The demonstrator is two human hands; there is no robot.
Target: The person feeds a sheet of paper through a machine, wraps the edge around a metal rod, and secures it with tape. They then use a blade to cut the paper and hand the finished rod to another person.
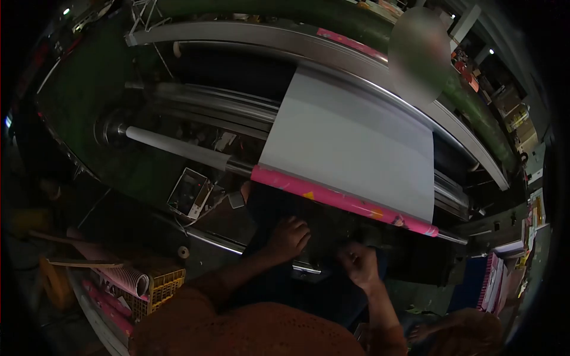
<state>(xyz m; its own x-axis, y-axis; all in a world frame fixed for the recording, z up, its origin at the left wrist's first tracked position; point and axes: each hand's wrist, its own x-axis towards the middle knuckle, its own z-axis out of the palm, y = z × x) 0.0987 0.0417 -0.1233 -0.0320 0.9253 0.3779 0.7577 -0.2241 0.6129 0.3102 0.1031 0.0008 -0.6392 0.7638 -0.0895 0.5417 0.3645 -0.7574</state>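
My left hand hovers over my lap, its fingers curled; whether anything is in it is hidden. To its right is my right hand, fingers bent in and thumb close to them, with any small held thing too dark to make out. Neither hand touches the machine. Beyond them a pink printed roll lies on a metal shaft, and a wide white sheet runs up from it to the machine's rollers. A pale tube sits on the same shaft at the left.
An open box of electrical parts stands left of my hands. At the lower left are a yellow crate and pink rolls. Part of another person shows at the lower right. A long metal beam crosses above the sheet.
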